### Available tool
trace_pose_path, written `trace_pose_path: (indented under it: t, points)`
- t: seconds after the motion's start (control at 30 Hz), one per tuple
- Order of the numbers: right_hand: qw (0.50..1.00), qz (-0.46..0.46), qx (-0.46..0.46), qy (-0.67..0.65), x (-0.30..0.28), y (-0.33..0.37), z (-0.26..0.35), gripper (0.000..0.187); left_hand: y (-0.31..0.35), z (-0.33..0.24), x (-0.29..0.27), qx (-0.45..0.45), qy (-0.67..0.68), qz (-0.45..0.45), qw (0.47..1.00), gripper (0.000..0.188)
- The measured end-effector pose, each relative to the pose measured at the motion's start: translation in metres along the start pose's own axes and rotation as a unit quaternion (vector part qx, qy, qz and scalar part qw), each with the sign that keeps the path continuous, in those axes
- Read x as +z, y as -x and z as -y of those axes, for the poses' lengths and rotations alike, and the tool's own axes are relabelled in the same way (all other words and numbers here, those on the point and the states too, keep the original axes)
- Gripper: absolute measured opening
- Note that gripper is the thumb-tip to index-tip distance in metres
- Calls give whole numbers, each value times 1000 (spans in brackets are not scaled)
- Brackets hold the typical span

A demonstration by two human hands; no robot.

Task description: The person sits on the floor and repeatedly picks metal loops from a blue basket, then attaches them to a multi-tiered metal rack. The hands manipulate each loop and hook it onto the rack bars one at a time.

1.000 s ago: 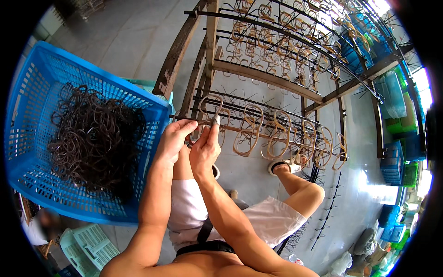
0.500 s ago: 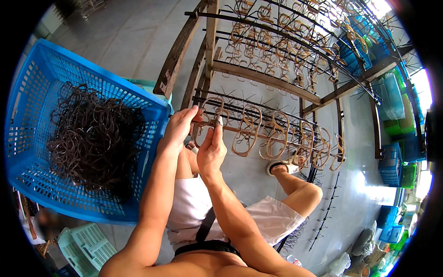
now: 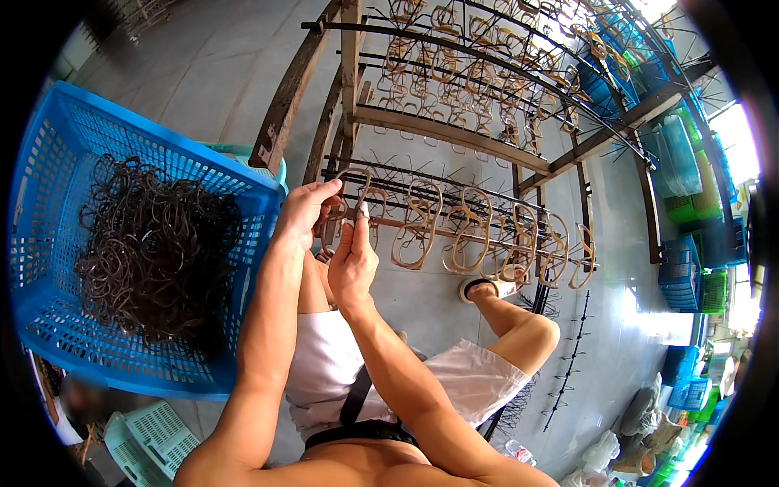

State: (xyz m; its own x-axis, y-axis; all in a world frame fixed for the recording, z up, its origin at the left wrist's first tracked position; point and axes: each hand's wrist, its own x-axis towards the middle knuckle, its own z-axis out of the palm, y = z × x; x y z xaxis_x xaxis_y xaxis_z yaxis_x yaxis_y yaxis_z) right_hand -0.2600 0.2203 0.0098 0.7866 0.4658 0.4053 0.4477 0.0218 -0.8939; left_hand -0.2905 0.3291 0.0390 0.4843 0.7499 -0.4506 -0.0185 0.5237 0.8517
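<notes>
Left hand (image 3: pixel 303 213) pinches a brown loop (image 3: pixel 355 170) near the rack (image 3: pixel 450 135) — right hand (image 3: pixel 354 264) half-curled, fingertip (image 3: pixel 363 209) beside it, grip unclear.

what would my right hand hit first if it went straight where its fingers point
Probably the curved loop right at your right hand; a wooden rack beam appears beyond, though depth is unclear.

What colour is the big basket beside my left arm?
Bright blue; the basket shows best in the head view, the only one here.
</notes>
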Motion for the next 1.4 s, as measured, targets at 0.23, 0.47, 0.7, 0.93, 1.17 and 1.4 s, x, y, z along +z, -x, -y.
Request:
trace_pose_path:
  t: [0.23, 0.47, 0.7, 0.93, 1.17, 1.4]
  points:
    - [994, 55, 98, 7, -9, -1, 3, 32, 3, 1, 4, 12, -34, -18, 999, 22]
    - [967, 208, 121, 85, -67, 9, 23, 40, 4, 12, 9, 71, -95, -33, 992, 18]
    - [963, 18, -49, 265, -101, -43, 8, 42, 12, 10, 4, 88, -136, -1, 987, 19]
    - [966, 15, 95, 242, -83, -56, 8, 45, 23, 3, 4, 73, -181, 2, 981, 24]
    - [972, -3, 147, 184, -74, -54, 5, 40, 22, 9, 10, 86, -147, 13, 985, 31]
    - [979, 15, 133, 152, -75, -53, 4, 38, 22, 11, 12, 72, -137, 7, 988, 30]
